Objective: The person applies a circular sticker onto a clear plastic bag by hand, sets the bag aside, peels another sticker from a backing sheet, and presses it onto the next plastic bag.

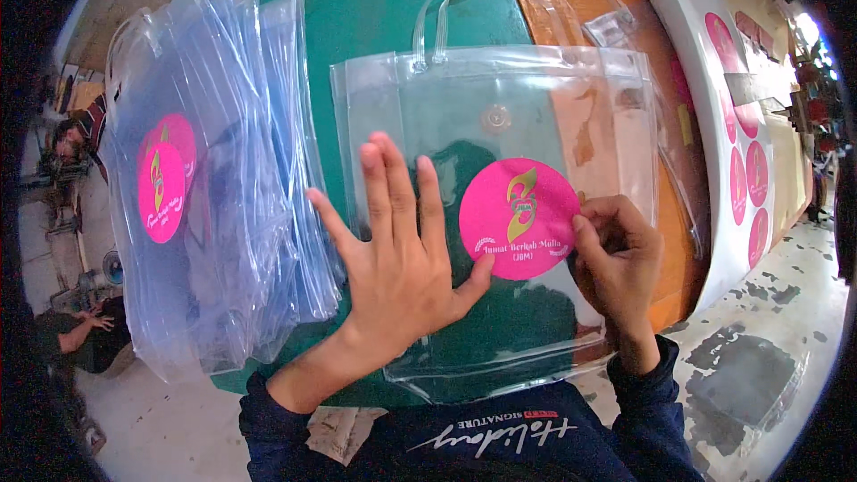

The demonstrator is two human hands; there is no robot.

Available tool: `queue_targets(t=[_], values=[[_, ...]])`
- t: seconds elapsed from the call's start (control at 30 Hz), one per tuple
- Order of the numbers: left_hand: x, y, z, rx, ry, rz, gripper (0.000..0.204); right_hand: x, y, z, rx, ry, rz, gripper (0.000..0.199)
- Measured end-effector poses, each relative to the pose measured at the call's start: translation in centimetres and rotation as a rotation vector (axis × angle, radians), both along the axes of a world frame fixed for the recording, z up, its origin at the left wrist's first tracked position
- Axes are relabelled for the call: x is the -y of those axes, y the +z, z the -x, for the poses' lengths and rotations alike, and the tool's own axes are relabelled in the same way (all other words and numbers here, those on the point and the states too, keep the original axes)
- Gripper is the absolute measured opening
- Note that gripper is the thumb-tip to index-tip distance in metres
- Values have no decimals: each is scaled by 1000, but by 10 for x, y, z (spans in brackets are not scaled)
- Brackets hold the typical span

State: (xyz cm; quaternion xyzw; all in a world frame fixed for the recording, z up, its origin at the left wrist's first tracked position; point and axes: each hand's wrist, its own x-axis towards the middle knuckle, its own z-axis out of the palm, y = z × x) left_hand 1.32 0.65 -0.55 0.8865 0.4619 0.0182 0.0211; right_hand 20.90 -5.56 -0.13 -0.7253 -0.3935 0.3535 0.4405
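1. Head view, bag (500, 107): one clear plastic bag with two loop handles and a snap button, lying flat on the green counter (357, 0), directly before the person.
2. Sticker (520, 218): one round pink sticker with a yellow emblem, lying on the bag's front, below the snap.
3. Left hand (397, 254): open, fingers spread, palm flat on the bag, thumb tip touching the sticker's lower left edge.
4. Right hand (616, 254): fingers curled, pinching the sticker's right edge.
5. Stack (214, 205): a pile of finished clear bags at the left, fanned; too many overlapping to count. One pink sticker shows through the top.
6. Sheet (745, 152): backing sheets at the right, about six pink stickers visible.
7. Risks, as judged: pressing unevenly could trap a bubble or crease; the slick bag could slide under the palm, so the sticker lands off-centre or tilted.
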Motion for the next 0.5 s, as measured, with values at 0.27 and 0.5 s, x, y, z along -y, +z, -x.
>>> queue_targets(t=[0.27,0.5], values=[[1,3,0,91,-235,-148,77,-2,-4,1,45,2,-66,6],[1,14,10,16,12,-169,62,-1,-2,1,37,14,-26,5]])
